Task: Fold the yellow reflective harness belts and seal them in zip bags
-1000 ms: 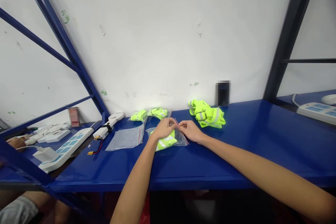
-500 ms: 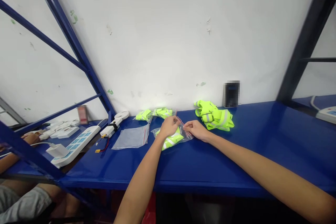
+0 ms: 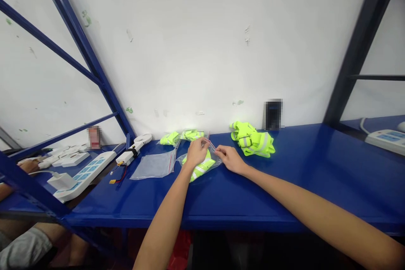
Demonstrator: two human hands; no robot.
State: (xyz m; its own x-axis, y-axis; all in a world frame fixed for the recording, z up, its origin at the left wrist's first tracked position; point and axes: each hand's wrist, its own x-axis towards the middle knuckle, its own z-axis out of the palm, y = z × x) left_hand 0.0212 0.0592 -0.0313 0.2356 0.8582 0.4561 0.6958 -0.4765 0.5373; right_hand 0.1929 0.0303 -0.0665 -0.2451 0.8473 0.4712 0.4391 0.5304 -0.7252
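Note:
A clear zip bag (image 3: 217,161) with a folded neon-yellow reflective vest (image 3: 202,166) inside lies on the blue table. My left hand (image 3: 198,152) pinches the upper left of its red-lined opening and partly covers the vest. At the other end of that opening, the fingers of my right hand (image 3: 228,157) are closed on the bag's edge. Left of my hands lies a flat zip bag (image 3: 153,165) with a red seal line. Two bagged yellow bundles (image 3: 170,138) rest behind it, by the wall. To the right is a loose heap of yellow reflective straps (image 3: 255,141).
A white device with a black strap and wires (image 3: 126,157) and a small white fan (image 3: 143,139) lie at the left. A power strip (image 3: 85,177) is beyond the blue frame post (image 3: 91,59), near another person's arm. A blurred dark device (image 3: 273,114) leans on the wall.
My right hand has moved closer to my left along the bag's opening, drawing its edge up. The whole view has shifted slightly.

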